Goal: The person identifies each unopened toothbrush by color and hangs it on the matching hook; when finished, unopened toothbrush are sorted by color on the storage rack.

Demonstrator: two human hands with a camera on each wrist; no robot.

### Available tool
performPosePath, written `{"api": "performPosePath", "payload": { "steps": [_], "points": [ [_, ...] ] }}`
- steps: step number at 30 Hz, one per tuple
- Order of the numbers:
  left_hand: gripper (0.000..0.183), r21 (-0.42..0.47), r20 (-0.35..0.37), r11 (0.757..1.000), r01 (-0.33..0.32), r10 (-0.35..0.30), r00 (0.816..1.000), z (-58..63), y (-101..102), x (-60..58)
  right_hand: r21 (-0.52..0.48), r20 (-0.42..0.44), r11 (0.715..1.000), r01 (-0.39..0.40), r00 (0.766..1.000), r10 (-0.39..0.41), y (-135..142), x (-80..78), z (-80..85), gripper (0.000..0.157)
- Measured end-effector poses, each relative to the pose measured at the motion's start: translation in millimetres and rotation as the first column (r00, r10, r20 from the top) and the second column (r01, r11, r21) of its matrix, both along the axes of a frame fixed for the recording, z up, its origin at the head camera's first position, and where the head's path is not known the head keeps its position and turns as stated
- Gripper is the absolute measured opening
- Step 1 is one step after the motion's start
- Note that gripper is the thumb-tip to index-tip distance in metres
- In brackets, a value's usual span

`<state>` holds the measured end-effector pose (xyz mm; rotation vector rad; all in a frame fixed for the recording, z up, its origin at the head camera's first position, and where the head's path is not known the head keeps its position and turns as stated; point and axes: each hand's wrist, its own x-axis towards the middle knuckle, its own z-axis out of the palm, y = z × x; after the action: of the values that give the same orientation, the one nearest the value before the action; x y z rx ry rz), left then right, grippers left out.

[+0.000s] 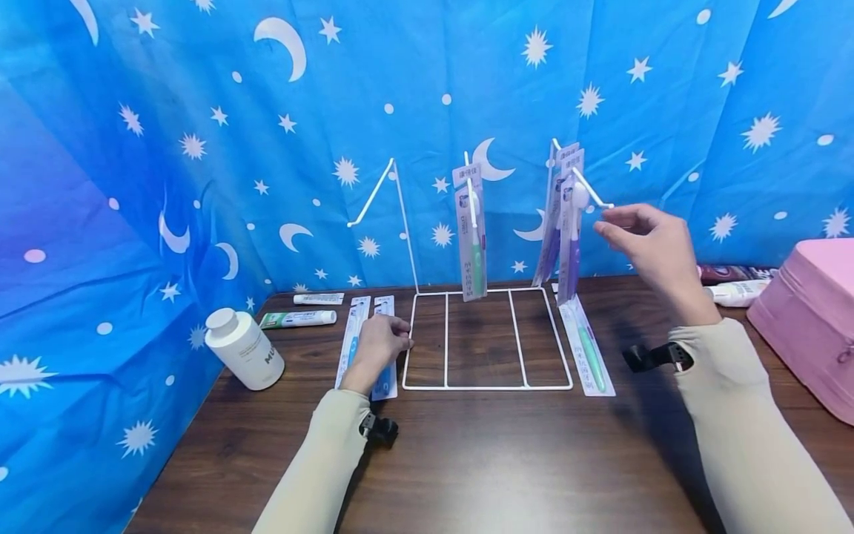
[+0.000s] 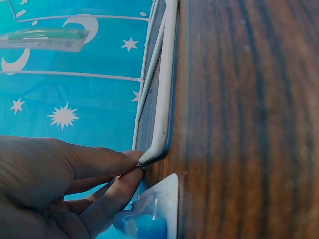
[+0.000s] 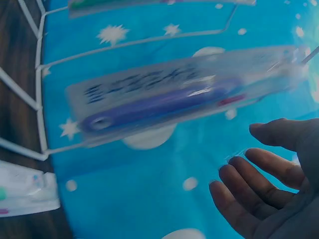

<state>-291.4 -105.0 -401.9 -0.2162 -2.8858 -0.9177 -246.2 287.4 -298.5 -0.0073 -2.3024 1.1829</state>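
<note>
A white wire rack (image 1: 445, 341) stands on the table, with three hooked arms rising at its back. My left hand (image 1: 382, 343) pinches the left side of its base between thumb and fingertips, plain in the left wrist view. Purple packaged toothbrushes (image 1: 571, 237) hang from the right hook, and green packaged toothbrushes (image 1: 472, 245) from the middle one. On the left hook (image 1: 373, 191) nothing hangs. My right hand (image 1: 657, 241) is beside the right hook's tip, thumb and fingers parted and holding nothing in the right wrist view.
Blue packaged toothbrushes (image 1: 353, 334) lie left of the rack, partly under my left hand. One green packaged toothbrush (image 1: 588, 352) lies to its right. A white bottle (image 1: 245, 348), toothpaste tubes (image 1: 300, 319) and a pink case (image 1: 807, 319) flank the work area. A starry blue cloth (image 1: 427, 74) hangs behind.
</note>
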Motion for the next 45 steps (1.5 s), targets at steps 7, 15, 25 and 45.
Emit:
{"api": "performPosePath", "payload": {
  "steps": [7,15,25,45],
  "points": [
    [0.017,0.003,0.024,1.0,-0.021,0.021,0.999,0.1,0,-0.9,0.054,0.164,0.997,-0.049,0.986,0.04,9,-17.5,-26.1,0.055],
    [0.016,-0.004,0.016,1.0,-0.012,0.012,1.0,0.1,0,-0.6,-0.062,0.337,0.996,-0.069,0.938,0.085,13,-33.8,-57.7,0.059],
    [0.017,-0.013,0.028,1.0,-0.014,0.014,1.0,-0.1,0,-1.6,-0.069,0.444,0.994,-0.088,0.889,0.11,12,-48.4,-91.5,0.043],
    [0.016,-0.005,0.023,1.0,-0.005,0.005,1.0,1.8,0,-0.3,0.077,0.585,0.988,-0.133,0.809,0.064,7,-48.1,-104.0,0.05]
  ]
}}
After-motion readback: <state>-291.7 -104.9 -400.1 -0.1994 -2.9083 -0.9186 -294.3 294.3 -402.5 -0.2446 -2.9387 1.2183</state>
